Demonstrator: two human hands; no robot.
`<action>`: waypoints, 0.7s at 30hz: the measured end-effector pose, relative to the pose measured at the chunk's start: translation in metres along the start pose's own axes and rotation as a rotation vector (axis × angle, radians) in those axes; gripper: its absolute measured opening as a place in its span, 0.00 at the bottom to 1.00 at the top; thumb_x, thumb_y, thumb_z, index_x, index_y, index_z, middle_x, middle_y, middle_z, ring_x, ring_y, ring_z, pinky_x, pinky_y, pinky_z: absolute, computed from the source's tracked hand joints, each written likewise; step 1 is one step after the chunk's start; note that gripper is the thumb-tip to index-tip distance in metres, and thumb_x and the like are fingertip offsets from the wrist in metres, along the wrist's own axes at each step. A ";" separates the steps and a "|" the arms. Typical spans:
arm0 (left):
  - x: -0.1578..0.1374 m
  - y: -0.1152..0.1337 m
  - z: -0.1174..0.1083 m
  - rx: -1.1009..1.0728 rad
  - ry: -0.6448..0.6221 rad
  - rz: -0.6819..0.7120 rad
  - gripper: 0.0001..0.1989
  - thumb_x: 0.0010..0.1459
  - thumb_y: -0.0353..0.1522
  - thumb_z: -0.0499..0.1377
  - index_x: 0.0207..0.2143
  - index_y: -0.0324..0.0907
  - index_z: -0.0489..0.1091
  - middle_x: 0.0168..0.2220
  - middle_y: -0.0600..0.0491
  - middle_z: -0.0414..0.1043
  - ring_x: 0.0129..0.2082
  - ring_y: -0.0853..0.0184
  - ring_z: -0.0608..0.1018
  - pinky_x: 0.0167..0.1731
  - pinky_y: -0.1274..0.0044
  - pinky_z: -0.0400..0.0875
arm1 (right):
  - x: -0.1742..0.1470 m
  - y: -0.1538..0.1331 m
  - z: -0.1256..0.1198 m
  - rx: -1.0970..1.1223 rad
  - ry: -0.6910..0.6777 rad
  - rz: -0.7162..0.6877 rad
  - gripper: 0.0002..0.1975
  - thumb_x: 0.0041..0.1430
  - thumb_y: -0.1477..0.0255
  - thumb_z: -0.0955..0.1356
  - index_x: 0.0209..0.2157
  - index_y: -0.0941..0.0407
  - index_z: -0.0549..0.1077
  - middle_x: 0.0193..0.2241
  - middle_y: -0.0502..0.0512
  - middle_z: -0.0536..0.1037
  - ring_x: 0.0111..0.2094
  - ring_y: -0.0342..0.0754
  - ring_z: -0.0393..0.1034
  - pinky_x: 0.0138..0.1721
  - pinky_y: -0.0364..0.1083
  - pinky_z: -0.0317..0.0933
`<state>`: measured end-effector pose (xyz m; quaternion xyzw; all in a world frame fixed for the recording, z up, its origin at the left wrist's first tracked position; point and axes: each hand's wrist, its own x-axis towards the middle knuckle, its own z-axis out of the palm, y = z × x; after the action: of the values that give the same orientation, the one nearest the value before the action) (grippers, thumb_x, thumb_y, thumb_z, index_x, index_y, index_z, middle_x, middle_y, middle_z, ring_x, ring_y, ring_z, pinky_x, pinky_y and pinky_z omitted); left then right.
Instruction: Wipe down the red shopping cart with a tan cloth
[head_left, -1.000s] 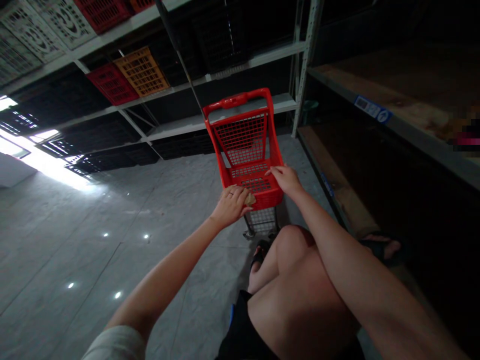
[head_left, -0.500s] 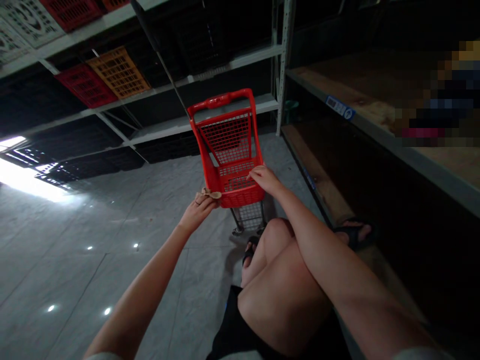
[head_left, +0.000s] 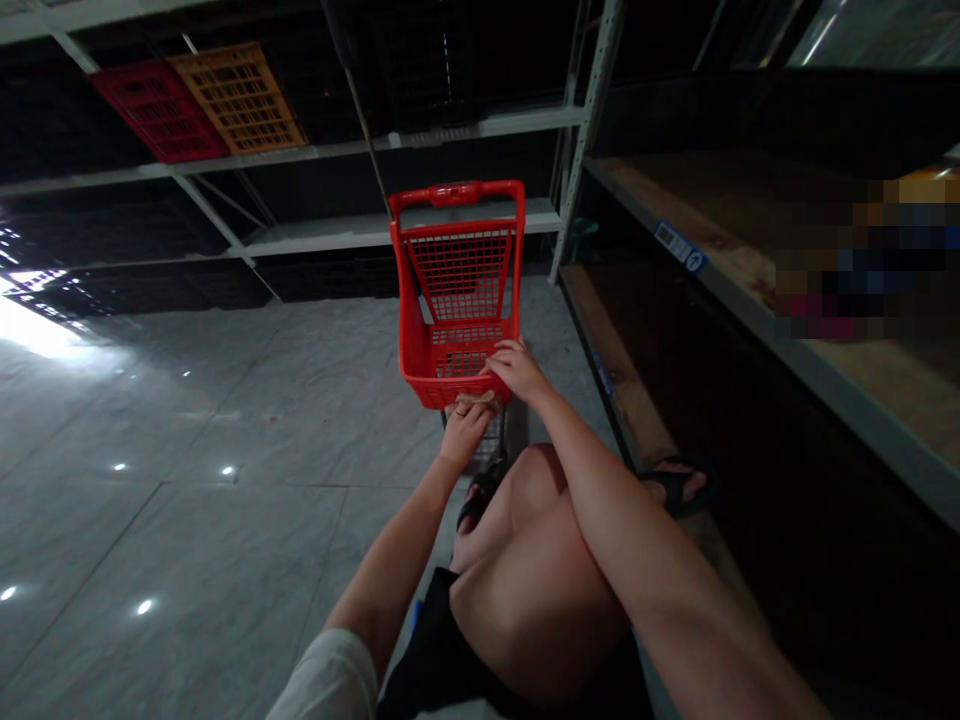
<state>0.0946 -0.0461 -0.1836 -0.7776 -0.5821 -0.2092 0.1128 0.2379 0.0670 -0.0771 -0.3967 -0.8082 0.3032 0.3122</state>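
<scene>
A red plastic shopping cart point(head_left: 459, 305) stands upright in front of me, its handle on the far side. My left hand point(head_left: 466, 424) is closed around a tan cloth point(head_left: 475, 400), pressed against the outside of the basket's near wall. On the near right corner of the basket lies my right hand point(head_left: 517, 370), fingers curled over the rim. The two hands are close together but apart. Inside, the basket shows only its red grid floor and walls. The cart's lower frame is partly hidden behind my left hand and leg.
Behind the cart runs a white metal rack point(head_left: 330, 238) with dark crates, a red crate point(head_left: 157, 110) and an orange crate point(head_left: 238, 97). To my right are wooden-topped shelves point(head_left: 697, 200) with a blue-and-white label point(head_left: 681, 247). Grey tiled floor point(head_left: 187, 400) extends left.
My left hand, with the cloth, has moved right from the basket's near left corner to its near wall beside my right hand. My right hand stays on the rim; the camera view has shifted slightly.
</scene>
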 end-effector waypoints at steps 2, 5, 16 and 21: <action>-0.014 -0.002 0.003 -0.001 0.015 -0.036 0.10 0.68 0.25 0.58 0.36 0.42 0.78 0.37 0.48 0.77 0.39 0.61 0.76 0.44 0.69 0.77 | -0.001 -0.001 0.001 0.026 -0.001 0.010 0.19 0.68 0.71 0.65 0.28 0.48 0.85 0.34 0.53 0.86 0.59 0.54 0.70 0.75 0.63 0.38; -0.010 -0.004 -0.005 -0.004 0.092 -0.123 0.11 0.71 0.30 0.56 0.41 0.43 0.79 0.41 0.46 0.76 0.45 0.59 0.76 0.49 0.67 0.76 | 0.002 0.001 0.000 0.059 -0.028 0.017 0.20 0.70 0.69 0.64 0.29 0.49 0.85 0.36 0.53 0.86 0.60 0.54 0.69 0.76 0.63 0.34; -0.003 0.006 0.019 -0.089 -0.025 -0.027 0.10 0.70 0.28 0.58 0.45 0.45 0.80 0.45 0.48 0.77 0.47 0.63 0.76 0.49 0.71 0.77 | 0.001 0.008 -0.019 0.236 -0.036 0.086 0.31 0.73 0.66 0.54 0.28 0.51 0.84 0.38 0.52 0.87 0.59 0.50 0.73 0.76 0.55 0.39; 0.022 0.010 0.005 -0.110 0.093 -0.083 0.13 0.73 0.34 0.55 0.52 0.48 0.79 0.49 0.48 0.74 0.53 0.61 0.75 0.54 0.70 0.74 | 0.002 0.010 -0.020 0.301 -0.017 0.069 0.28 0.72 0.65 0.55 0.35 0.54 0.85 0.37 0.54 0.87 0.47 0.51 0.80 0.72 0.54 0.50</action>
<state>0.1101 -0.0273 -0.1775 -0.7473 -0.5954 -0.2813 0.0884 0.2565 0.0782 -0.0720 -0.3704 -0.7422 0.4348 0.3506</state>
